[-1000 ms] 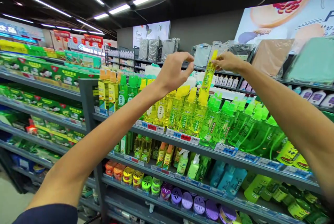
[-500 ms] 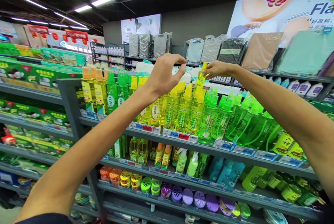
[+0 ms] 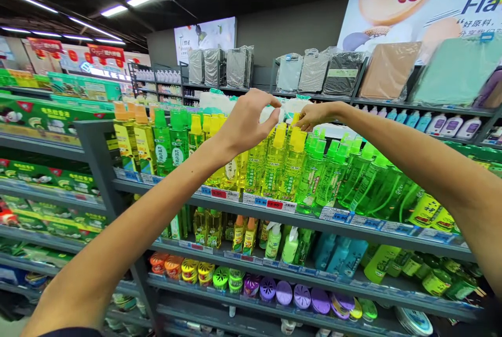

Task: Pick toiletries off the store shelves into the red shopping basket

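Note:
My right hand (image 3: pixel 316 115) pinches the yellow cap of a yellow-green spray bottle (image 3: pixel 292 167) that stands low among the other yellow bottles (image 3: pixel 257 167) on the top shelf (image 3: pixel 298 216). My left hand (image 3: pixel 245 122) hovers just left of it, above the yellow bottles, thumb and fingers curled toward each other with nothing visible between them. Green bottles (image 3: pixel 353 180) fill the row to the right.
Taller yellow and green bottles (image 3: pixel 157 143) stand at the shelf's left end. Lower shelves hold small bottles (image 3: pixel 243 232) and round air fresheners (image 3: pixel 274 292). Green boxes (image 3: pixel 47 117) line the left aisle. Wrapped goods (image 3: pixel 329 72) sit behind.
My right hand has lowered the yellow-green bottle from raised above the row down into it. Both hands dropped a little, and the view shifted slightly right.

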The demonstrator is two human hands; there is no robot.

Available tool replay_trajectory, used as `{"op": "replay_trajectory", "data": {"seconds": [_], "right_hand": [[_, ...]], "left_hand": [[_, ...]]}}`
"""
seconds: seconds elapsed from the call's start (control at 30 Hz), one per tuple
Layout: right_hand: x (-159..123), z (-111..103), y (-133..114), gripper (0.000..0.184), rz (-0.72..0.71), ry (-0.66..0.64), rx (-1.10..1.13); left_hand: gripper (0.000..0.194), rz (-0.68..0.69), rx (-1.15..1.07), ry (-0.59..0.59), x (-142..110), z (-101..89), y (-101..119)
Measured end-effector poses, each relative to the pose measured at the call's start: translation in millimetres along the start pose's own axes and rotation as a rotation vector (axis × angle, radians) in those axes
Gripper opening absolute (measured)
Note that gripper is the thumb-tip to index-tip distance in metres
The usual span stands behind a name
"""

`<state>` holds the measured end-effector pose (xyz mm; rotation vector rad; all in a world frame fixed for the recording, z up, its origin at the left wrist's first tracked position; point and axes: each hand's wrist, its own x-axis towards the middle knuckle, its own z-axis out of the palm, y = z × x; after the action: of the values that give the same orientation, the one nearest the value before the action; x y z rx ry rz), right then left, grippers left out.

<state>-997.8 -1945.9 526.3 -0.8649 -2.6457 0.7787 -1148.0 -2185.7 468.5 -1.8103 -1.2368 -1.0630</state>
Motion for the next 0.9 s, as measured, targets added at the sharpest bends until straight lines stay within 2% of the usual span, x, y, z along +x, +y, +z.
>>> {"op": "replay_trajectory", "data": {"seconds": [0.13,0.43,0.7,0.8,0.9], "right_hand": [[2.0,2.3,1.5,0.011,0.015,-0.154,-0.04],[9.3,17.4,10.4,0.019,0.019,-0.228,-0.049],[9.0,19.0,9.1,0.019,0.079,-0.182,0.047],[8.1,14.4,10.9,0.029,0.097,-0.132,0.029],[6.1,9.6,12.0,0.041,0.141,-0.107,-0.106]], "left_hand": [[0.023,0.019,-0.002,-0.018,-1.5,3.4,0.7],[0.023,0.046,-0.003,-0.051,-4.3,8.1,1.6],[0.022,0.065,0.01,-0.066,-5.5,11.7,-1.4],[0.022,0.083,0.016,-0.07,-6.9,15.6,-4.2],[0.022,0.096,0.021,-0.073,-8.2,19.1,-5.8]]}}
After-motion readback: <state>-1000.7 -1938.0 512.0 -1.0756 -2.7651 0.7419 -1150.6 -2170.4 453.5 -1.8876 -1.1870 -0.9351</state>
